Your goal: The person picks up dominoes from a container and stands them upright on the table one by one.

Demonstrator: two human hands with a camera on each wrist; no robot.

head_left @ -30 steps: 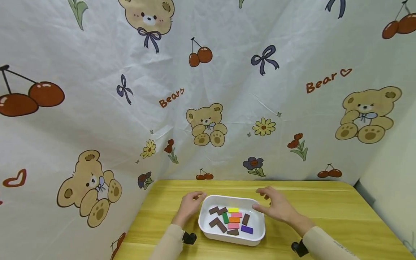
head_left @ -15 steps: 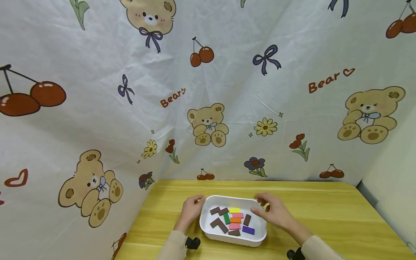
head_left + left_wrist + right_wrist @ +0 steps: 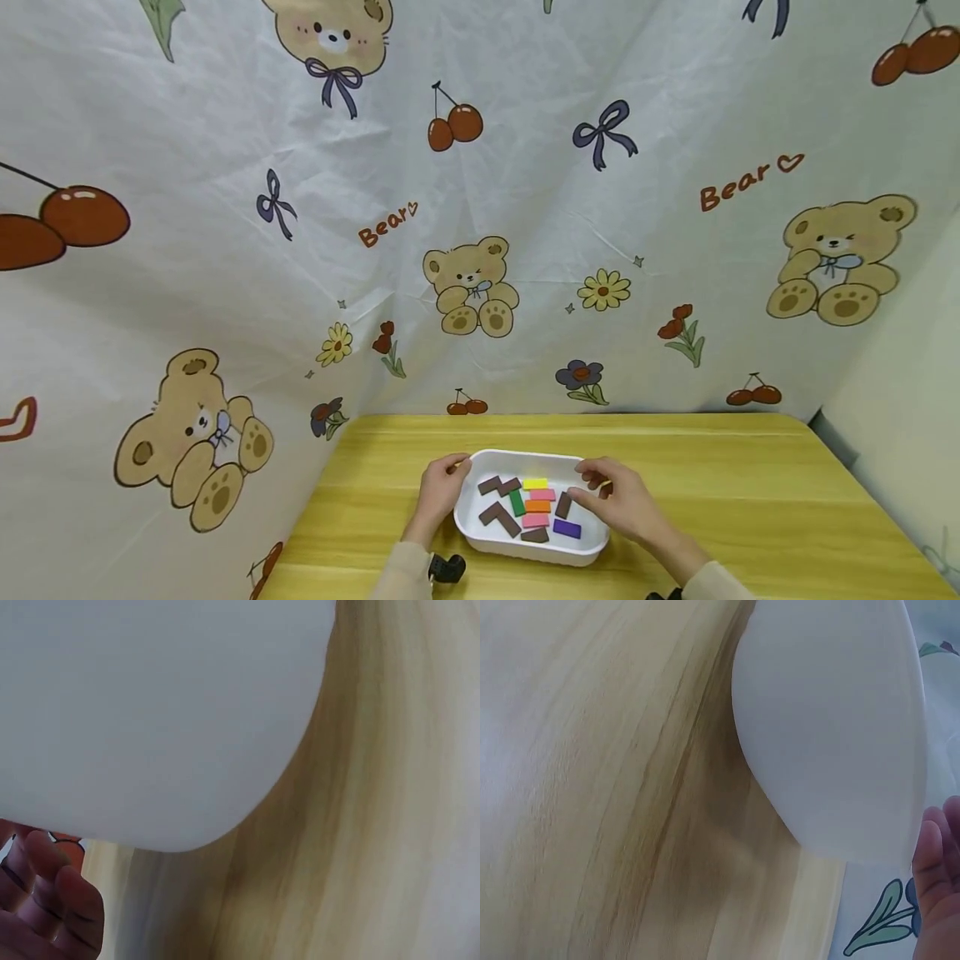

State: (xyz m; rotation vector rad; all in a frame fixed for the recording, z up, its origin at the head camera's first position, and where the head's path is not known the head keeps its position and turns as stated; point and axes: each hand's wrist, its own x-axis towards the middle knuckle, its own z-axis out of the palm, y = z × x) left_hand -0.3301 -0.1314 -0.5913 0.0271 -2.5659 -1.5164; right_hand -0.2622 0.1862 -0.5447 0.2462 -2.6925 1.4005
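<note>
A white rectangular tray (image 3: 525, 550) with rounded corners stands on the table in the head view. Inside lie several small blocks: brown, a yellow block (image 3: 535, 483), a green block (image 3: 517, 502), pink, an orange block (image 3: 537, 506) and a purple block (image 3: 567, 528). My left hand (image 3: 442, 492) is at the tray's far left corner, thumb and fingers bent close by the rim. Its curled fingers (image 3: 79, 907) show just past the tray's edge in the left wrist view. My right hand (image 3: 618, 496) hovers at the right end, fingers loosely bent, thumb overlapping the tray.
The wooden table (image 3: 750, 500) extends to both sides of the tray. Behind it and on the left hangs a white cloth (image 3: 525, 183) printed with bears, cherries and flowers. A black wrist camera (image 3: 447, 569) sits at the left sleeve.
My right hand has come lower and further left over the tray's right end. My left thumb and fingers have drawn closer together at the left corner. The blocks have not moved.
</note>
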